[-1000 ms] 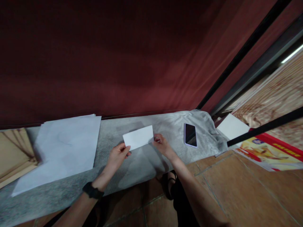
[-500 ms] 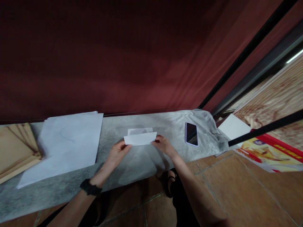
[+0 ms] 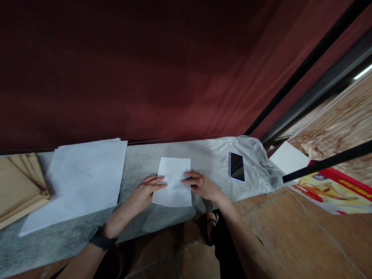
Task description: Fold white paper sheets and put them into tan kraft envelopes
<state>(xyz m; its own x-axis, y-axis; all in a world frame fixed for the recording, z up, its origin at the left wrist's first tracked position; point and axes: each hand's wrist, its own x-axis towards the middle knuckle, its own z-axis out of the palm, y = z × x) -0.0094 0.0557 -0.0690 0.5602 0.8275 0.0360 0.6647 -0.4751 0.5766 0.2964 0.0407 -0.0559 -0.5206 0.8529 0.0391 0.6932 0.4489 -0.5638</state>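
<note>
A small white sheet of paper (image 3: 173,193) lies flat on the grey cloth-covered surface (image 3: 145,159), spread out in front of me. My left hand (image 3: 147,192) rests on its left edge, fingers extended and a little apart. On the right edge lie the stretched fingers of my right hand (image 3: 203,186). Neither hand grips the paper. To the left are larger white sheets (image 3: 90,174), with a faint curved line on the top one. A phone (image 3: 237,167) with a pale purple edge lies to the right.
Brown cardboard-like pieces (image 3: 20,182) sit at the far left. Behind the surface hangs a dark red cloth (image 3: 145,77). Black bars (image 3: 305,62) cross the right side, near a red and yellow printed package (image 3: 334,186) and a white sheet (image 3: 289,158). Floor tiles (image 3: 290,228) show below.
The small paper, held folded up between both hands before, is now open and flat on the cloth. My fingers have let go of its edges and lie spread on top.
</note>
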